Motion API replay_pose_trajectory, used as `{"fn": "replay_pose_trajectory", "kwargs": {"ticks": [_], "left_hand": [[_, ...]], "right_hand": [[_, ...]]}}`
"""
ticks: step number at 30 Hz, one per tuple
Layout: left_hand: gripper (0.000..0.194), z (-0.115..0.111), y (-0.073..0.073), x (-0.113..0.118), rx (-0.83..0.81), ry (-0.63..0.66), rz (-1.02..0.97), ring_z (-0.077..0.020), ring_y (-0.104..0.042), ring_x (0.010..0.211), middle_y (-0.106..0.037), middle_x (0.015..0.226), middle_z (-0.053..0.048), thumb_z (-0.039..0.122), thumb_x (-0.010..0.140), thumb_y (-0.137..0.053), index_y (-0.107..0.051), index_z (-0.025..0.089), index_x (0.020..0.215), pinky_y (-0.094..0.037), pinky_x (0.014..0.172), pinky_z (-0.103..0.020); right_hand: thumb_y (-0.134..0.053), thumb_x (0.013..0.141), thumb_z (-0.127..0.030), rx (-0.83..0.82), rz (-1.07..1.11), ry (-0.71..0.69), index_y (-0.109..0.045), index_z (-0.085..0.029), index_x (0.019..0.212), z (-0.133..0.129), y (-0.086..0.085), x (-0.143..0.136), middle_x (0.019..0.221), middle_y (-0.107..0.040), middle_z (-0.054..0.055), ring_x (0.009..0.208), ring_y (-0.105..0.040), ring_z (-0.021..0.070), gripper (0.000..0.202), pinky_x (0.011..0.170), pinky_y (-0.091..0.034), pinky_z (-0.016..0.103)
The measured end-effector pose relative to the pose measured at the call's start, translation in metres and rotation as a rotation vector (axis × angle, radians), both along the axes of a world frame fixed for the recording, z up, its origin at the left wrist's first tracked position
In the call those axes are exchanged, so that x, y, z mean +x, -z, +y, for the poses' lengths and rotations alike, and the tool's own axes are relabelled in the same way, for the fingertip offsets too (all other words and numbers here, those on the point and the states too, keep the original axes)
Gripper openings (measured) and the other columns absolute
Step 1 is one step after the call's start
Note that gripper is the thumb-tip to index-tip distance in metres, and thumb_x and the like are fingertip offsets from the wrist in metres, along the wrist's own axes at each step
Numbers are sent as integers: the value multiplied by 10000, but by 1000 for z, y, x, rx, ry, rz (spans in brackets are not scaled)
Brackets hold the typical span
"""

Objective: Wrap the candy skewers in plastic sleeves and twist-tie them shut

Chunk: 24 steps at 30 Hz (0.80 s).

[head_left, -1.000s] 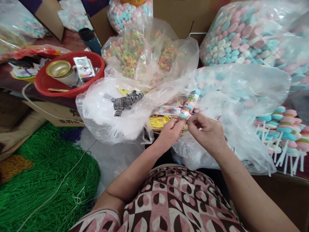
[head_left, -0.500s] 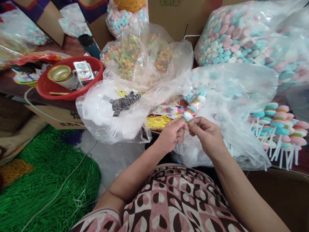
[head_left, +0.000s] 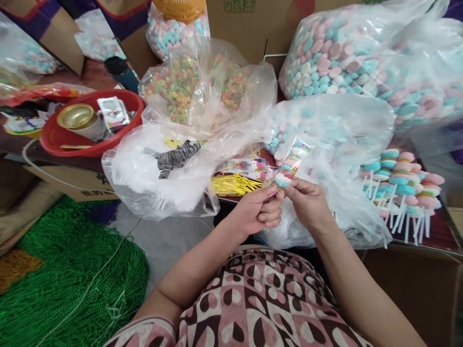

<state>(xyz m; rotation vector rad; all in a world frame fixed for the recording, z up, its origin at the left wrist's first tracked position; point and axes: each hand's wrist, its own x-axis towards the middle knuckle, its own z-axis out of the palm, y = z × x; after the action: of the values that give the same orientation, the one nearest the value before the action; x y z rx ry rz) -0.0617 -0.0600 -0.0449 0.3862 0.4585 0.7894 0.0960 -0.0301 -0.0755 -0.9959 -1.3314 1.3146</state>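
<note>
In front of the patterned pink blouse, the left hand (head_left: pixel 257 210) and right hand (head_left: pixel 306 202) meet, fingertips pinched on the lower end of a small clear packet of pastel marshmallow candies (head_left: pixel 290 164) (it tilts up to the right). Just behind lies a bundle of gold twist ties (head_left: pixel 233 183), beside a clear plastic bag of white fluff (head_left: pixel 152 178). A red plastic basin (head_left: pixel 90 144) sits farther left.
</note>
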Motion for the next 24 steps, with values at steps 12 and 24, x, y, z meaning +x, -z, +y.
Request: {"fn": "replay_pose_trajectory", "kwargs": {"ticks": [12,24], "left_hand": [[203,12,17,11,626,-497,1101,-112,-416,596,-455,645,31,256,916,-527,-467,207,729,-324,604,-250],[167,18,3,6,144,-282,464,-52,-237,321,-294,466,118,332,890,-517,-461,212,788,-282,359,-190]], "right_hand": [[-678,836,-313,222,-314,226,-699,-218,735,-4,-10,-11,649,-630,-20,618,-553,143,140,643,-454,295],[-613,910,-251,651,-730,145,-591,-242,1276,-9,-36,0,1084,-687,73,762,-634,163,366,739,-520,334]]}}
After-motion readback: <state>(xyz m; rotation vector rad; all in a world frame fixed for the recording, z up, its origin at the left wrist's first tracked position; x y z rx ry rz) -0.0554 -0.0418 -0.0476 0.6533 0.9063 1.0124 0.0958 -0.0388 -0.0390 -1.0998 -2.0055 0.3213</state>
